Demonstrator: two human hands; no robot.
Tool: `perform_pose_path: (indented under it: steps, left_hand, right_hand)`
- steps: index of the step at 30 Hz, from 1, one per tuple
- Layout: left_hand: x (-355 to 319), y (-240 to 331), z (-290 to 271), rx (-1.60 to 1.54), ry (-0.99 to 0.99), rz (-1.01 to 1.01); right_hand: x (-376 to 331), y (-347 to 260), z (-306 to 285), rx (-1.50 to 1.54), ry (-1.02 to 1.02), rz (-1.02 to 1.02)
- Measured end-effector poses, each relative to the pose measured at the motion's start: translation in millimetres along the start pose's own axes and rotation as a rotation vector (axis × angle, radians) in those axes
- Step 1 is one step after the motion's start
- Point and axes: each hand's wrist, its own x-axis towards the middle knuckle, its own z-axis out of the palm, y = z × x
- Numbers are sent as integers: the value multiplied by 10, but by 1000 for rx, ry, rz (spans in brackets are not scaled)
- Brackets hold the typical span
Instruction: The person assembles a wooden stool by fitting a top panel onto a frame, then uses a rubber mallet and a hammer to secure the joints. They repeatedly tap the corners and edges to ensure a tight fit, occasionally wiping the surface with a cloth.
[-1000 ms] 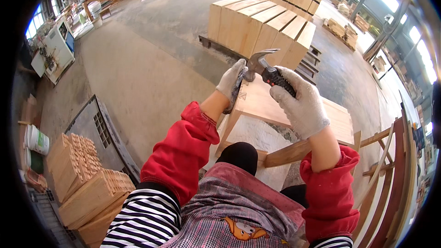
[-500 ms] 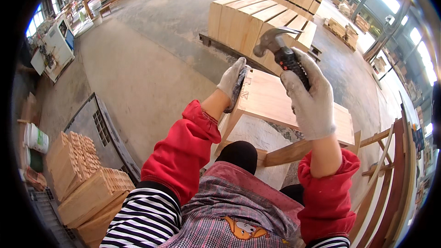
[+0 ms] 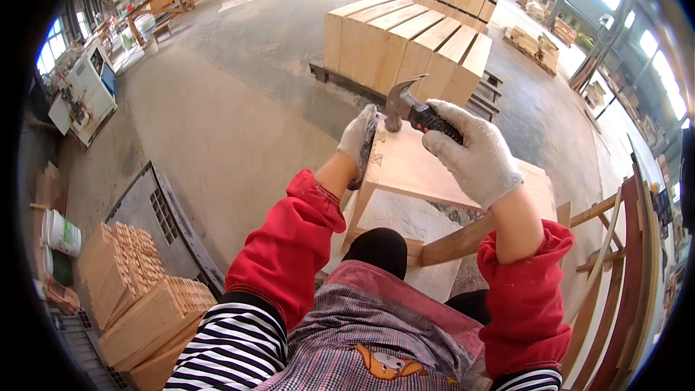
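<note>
A claw hammer (image 3: 405,105) with a dark grip is held in my gloved right hand (image 3: 474,152). Its striking face is down at the left end of a pale wooden box frame (image 3: 441,166), at or just above the top board. Dovetail joints show along that end. My left hand (image 3: 357,137), in a light glove with a dark palm side, lies flat against the frame's left end, fingers stretched out along it. Its thumb is hidden. The frame stands in front of my knees on a whitish surface (image 3: 394,213).
Stacked wooden boxes (image 3: 405,36) sit on a dark pallet beyond the frame. Jointed wooden pieces (image 3: 148,282) are piled at lower left, beside a dark plastic pallet (image 3: 163,217) and a white bucket (image 3: 61,233). Long boards (image 3: 615,282) lean at the right.
My right hand has lowered the hammer, and its head has come down and left to the frame's top end. My left hand stays against the frame's end.
</note>
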Motion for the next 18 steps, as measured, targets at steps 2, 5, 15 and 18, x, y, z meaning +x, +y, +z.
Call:
perform_pose_path:
  steps: [2, 5, 15, 18]
  left_hand:
    - [-6, -46, 40, 54, 295, 83]
    - [-101, 103, -285, -248, 88, 76]
    - [-4, -66, 232, 41, 208, 66]
    - [-28, -59, 227, 162, 355, 109]
  right_hand:
    - [-22, -117, -49, 112, 83, 4]
    - [-54, -212, 86, 283, 211, -4]
    - [-246, -81, 97, 182, 135, -13]
    - [-205, -59, 20, 98, 59, -20]
